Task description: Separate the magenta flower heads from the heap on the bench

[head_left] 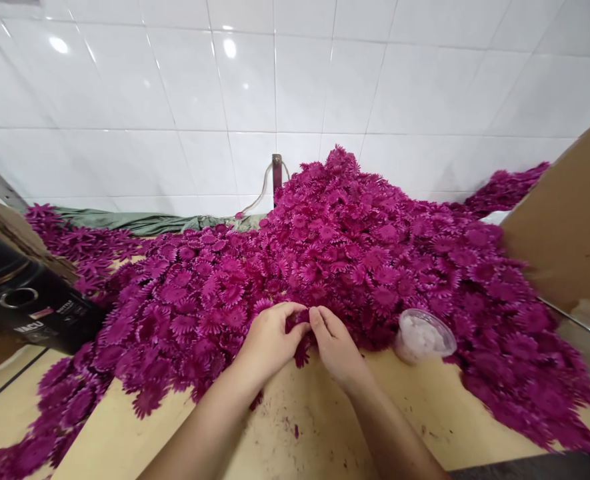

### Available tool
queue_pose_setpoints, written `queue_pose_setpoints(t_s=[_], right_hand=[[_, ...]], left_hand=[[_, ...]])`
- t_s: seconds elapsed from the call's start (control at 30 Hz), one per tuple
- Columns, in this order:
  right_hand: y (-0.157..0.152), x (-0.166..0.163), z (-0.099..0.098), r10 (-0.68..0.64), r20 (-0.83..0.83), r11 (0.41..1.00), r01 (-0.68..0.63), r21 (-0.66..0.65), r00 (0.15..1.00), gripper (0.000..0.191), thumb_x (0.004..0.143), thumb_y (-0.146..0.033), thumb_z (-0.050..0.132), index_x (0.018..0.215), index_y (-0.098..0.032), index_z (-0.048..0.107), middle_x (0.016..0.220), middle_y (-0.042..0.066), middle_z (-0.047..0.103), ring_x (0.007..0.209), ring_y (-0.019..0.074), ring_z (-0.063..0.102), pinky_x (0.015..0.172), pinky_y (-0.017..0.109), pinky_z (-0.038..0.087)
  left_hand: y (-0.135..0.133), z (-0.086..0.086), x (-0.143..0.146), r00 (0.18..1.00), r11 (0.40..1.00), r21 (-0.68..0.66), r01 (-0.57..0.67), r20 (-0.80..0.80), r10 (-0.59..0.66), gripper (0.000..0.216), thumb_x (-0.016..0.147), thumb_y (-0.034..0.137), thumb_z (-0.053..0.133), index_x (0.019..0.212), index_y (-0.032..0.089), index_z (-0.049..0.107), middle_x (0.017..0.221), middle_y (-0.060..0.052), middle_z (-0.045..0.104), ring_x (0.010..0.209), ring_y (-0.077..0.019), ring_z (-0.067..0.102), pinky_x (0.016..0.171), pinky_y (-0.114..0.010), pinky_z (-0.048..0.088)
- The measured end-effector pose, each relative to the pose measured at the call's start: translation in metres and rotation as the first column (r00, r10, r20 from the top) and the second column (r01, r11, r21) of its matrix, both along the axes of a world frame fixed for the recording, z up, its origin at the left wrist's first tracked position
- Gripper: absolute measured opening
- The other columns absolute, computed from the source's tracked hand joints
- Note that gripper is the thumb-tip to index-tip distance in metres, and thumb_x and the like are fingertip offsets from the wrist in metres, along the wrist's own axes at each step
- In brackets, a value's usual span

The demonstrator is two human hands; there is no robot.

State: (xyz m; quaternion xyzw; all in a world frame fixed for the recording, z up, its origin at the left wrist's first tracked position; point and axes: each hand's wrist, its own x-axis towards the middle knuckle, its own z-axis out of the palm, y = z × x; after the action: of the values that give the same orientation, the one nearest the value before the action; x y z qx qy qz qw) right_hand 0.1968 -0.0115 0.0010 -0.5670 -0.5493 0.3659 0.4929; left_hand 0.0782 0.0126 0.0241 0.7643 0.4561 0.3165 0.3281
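A large heap of magenta fabric flower heads (355, 247) covers the back of a pale wooden table (295, 433) and spreads to both sides. My left hand (269, 340) and my right hand (337, 347) meet at the heap's front edge. Both are closed in a pinch on a magenta flower piece (302, 320) held between them; more petals hang just below the fingers. A small clear plastic cup (425, 335) with pale contents lies tilted on the table just right of my right hand.
A black appliance (25, 300) stands at the left edge under a cardboard flap. A big cardboard box wall (569, 220) rises at the right. White tiled wall behind, with a green cloth (139, 222) along its foot. Purple crumbs dot the bare table.
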Motion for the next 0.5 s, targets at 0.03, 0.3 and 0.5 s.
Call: queue_pose_setpoints(t_s=[0.03,0.3,0.5], right_hand=[[-0.002,-0.001,0.000,0.005,0.015,1.000,-0.005,0.001,1.000,0.030,0.080,-0.045,0.031,0.067,-0.020,0.041,0.065,-0.001,0.046,0.064,0.0136,0.044,0.059,0.026,0.036],[-0.009,-0.001,0.002,0.080,0.022,0.996,-0.079,-0.037,0.997,0.029,0.082,-0.042,0.028,0.068,-0.020,0.041,0.062,-0.001,0.046,0.058,0.0135,0.045,0.055,0.026,0.037],[-0.011,-0.009,0.002,-0.001,0.149,1.000,-0.004,0.030,0.989,0.022,0.081,-0.033,0.034,0.066,-0.019,0.042,0.065,0.001,0.051,0.061,0.0144,0.046,0.058,0.027,0.037]], left_hand=[[0.001,0.000,0.001,1.000,1.000,0.004,-0.020,-0.014,0.020,0.026,0.073,0.019,0.050,0.094,0.019,0.064,0.097,-0.006,0.067,0.090,-0.0201,0.061,0.084,-0.033,0.045],[0.003,0.001,-0.001,0.971,0.995,0.046,0.089,-0.229,-0.076,0.038,0.077,0.022,0.044,0.113,0.016,0.054,0.116,-0.010,0.059,0.106,-0.0222,0.054,0.093,-0.036,0.039],[0.005,0.001,0.009,0.947,0.980,0.187,-0.068,-0.297,0.122,0.030,0.082,0.018,0.033,0.083,0.017,0.064,0.086,-0.008,0.068,0.083,-0.0206,0.062,0.078,-0.033,0.045]])
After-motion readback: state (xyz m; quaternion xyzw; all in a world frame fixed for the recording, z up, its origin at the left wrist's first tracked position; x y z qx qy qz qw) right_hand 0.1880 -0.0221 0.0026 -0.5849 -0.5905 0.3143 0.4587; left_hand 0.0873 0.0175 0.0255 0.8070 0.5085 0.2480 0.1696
